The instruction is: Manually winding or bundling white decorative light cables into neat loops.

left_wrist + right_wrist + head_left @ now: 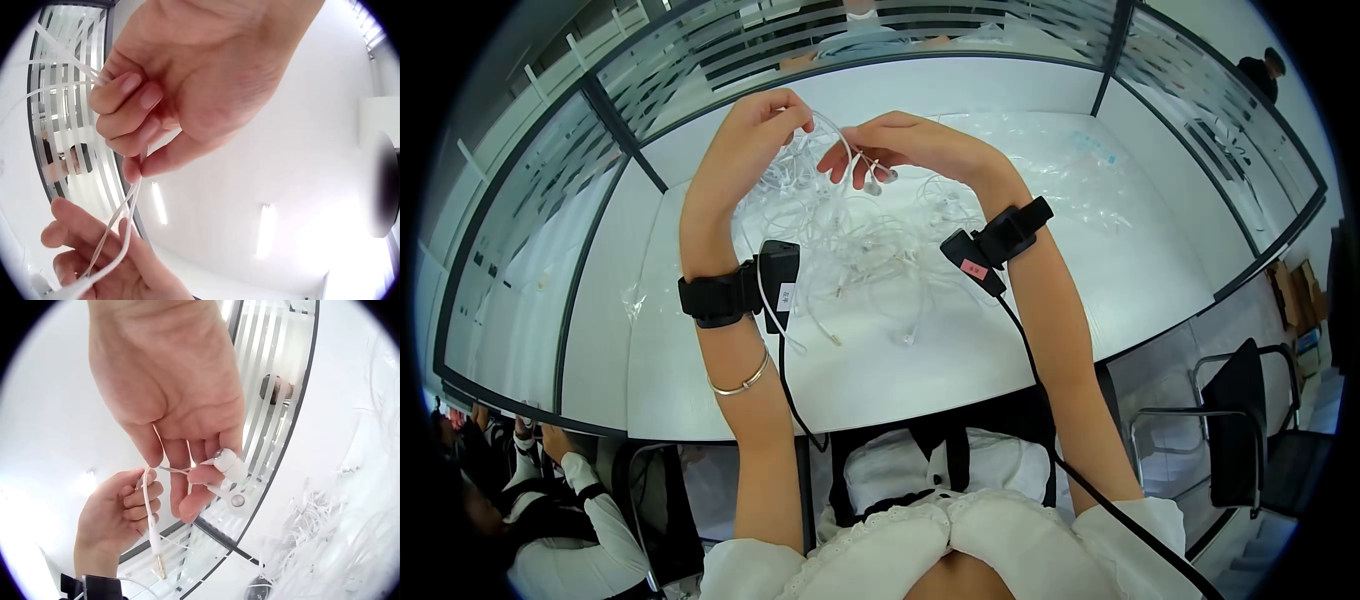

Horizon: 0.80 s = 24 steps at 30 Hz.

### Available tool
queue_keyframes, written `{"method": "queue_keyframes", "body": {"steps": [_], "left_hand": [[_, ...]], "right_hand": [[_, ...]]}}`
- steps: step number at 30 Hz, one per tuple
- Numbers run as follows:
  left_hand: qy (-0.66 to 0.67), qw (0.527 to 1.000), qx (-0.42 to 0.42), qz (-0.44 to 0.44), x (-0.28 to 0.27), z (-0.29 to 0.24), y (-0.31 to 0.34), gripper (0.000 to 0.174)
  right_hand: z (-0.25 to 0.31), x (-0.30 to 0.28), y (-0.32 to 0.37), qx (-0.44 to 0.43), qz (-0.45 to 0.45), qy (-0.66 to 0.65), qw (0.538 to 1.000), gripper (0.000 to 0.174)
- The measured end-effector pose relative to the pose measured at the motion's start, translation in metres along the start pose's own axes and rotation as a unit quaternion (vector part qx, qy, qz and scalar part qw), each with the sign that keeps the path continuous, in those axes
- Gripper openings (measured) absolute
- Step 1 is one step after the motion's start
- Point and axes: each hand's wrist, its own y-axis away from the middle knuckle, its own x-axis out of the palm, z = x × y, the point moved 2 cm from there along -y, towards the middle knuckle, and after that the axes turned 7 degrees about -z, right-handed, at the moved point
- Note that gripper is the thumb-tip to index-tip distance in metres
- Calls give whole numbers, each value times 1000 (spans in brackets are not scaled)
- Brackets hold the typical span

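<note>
In the head view my left hand [745,145], above the table's far part, grips a white earphone cable [834,124]. Its curled fingers and thumb close round the cable [129,215] in the left wrist view. Facing it, my right hand [935,150] has loosely bent fingers, with thin wires running across them. Two white earbuds [230,465] rest by those fingertips in the right wrist view. A gold plug [160,565] dangles in front of the left hand there. Beneath both hands lies a tangled pile of white cables [865,240].
Clear plastic [1080,165] covers the back right of the white table [1000,330]. Low partitions with striped glass [730,75] surround its far side and ends. People sit beyond the back partition and at the lower left; a black chair [1238,425] stands at the right.
</note>
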Motion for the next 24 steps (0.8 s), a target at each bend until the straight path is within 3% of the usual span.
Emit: {"method": "queue_keyframes", "body": {"steps": [5,8,16,20,24], "left_hand": [[-20,999,1,-45,-3,4,-2,17],[-27,999,11,-43,-3,7,-4,18],[-22,999,31,-30,10,2,-3,19],[0,999,47,-24,19,4,-8,26],[-6,999,40,-9,22,2,-9,34]], "right_hand": [[-1,0,-4,-30,2,-106,994,46],[-1,-9,-5,-69,-16,-97,993,39],[7,-16,1,-42,-111,-150,981,29],[8,-26,3,-106,-135,-122,978,28],[12,-38,6,-96,-155,-210,960,30]]}}
